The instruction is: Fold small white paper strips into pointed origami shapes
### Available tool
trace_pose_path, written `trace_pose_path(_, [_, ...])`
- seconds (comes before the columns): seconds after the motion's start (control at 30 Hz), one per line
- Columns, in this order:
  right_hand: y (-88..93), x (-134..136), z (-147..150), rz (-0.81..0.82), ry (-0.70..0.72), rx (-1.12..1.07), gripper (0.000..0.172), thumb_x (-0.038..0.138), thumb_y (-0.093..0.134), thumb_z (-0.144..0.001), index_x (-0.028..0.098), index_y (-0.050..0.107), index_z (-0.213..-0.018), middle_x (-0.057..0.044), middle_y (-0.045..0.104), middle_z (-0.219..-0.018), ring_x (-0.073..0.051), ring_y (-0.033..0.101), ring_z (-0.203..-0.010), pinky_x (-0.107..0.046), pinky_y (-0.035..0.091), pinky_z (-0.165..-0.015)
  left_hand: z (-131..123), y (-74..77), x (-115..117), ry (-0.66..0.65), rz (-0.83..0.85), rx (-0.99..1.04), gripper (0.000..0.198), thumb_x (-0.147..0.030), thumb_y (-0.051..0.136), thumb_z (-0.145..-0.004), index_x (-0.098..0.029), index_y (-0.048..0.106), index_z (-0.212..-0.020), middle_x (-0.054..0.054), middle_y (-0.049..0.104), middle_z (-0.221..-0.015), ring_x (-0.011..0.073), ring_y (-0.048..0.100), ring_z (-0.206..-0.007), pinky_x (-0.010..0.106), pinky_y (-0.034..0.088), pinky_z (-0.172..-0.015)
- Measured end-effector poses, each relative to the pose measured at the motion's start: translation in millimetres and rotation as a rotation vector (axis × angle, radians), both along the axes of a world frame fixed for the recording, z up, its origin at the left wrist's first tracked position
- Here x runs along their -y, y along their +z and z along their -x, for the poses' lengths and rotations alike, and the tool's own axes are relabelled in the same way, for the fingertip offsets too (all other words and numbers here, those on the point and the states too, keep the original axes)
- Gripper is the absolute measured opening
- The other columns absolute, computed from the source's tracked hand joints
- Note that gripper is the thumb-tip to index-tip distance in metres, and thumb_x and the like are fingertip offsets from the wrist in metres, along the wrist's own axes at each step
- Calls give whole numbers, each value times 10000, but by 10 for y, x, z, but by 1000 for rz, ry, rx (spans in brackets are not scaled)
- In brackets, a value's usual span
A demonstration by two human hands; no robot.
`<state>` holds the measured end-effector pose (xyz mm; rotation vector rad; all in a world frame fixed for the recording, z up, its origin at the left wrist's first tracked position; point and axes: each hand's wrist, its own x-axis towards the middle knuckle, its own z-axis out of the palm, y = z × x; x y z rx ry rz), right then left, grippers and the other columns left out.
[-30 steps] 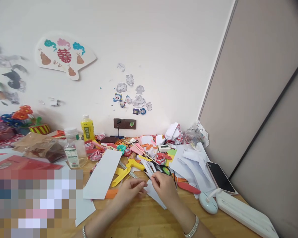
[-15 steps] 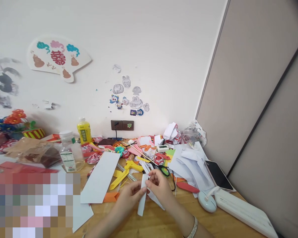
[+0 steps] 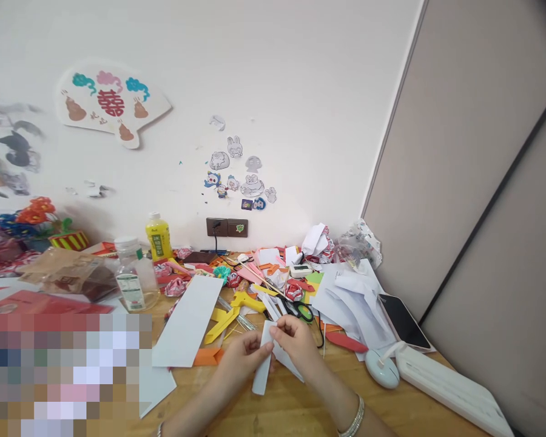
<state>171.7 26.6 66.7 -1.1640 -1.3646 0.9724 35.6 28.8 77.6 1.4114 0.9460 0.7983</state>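
A narrow folded white paper strip (image 3: 262, 371) stands tilted between my two hands, above the wooden table. My left hand (image 3: 244, 363) pinches its left side with thumb and fingers. At the strip's upper end, my right hand (image 3: 293, 341) closes its thumb and fingers on the edge. Another piece of white paper (image 3: 289, 363) slants down to the right beneath my right hand. Beyond the hands are a yellow glue gun (image 3: 248, 301) and black-handled scissors (image 3: 305, 311). A large white sheet (image 3: 189, 321) lies left of my left hand.
To the left stand a clear jar (image 3: 131, 288) and a yellow bottle (image 3: 158, 238). Loose white papers (image 3: 346, 303), a tablet (image 3: 404, 321), a white mouse-shaped object (image 3: 382, 369) and a long white lamp (image 3: 450, 388) are on the right. Paper scraps cover the table's back.
The view has shifted slightly, so the scene sits a little further right. Both hands stay on the strip, with my right fingers slightly more folded over its top.
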Motion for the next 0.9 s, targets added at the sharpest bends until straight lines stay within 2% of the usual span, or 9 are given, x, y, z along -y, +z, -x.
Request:
trace_pose_path(0.17, [-44, -8, -1, -19, -15, 76, 213, 340, 526, -690, 164, 458, -590, 44, 391, -536, -98, 365, -520, -205, 299, -475, -6, -30, 3, 9, -11, 14, 335, -487, 614, -607, -166, 520, -624, -31, 574, -517, 149, 551, -479, 253, 432, -478])
trace_pose_path(0.5, [-45, -11, 7, 17, 18, 61, 208, 327, 500, -707, 170, 435, -587, 46, 389, -521, -100, 365, -498, -215, 292, -473, -2, -20, 23, -46, 66, 55, 346, -479, 599, -640, -139, 555, -689, -15, 608, -548, 146, 574, -480, 239, 440, -460])
trace_pose_path(0.9, [-62, -5, 6, -12, 20, 122, 227, 308, 472, -743, 174, 419, -568, 44, 407, -510, -99, 391, -495, -215, 298, -482, -3, -104, -9, -66, 76, 78, 301, -449, 567, -693, -152, 524, -704, -18, 613, -582, 129, 577, -446, 222, 440, -429])
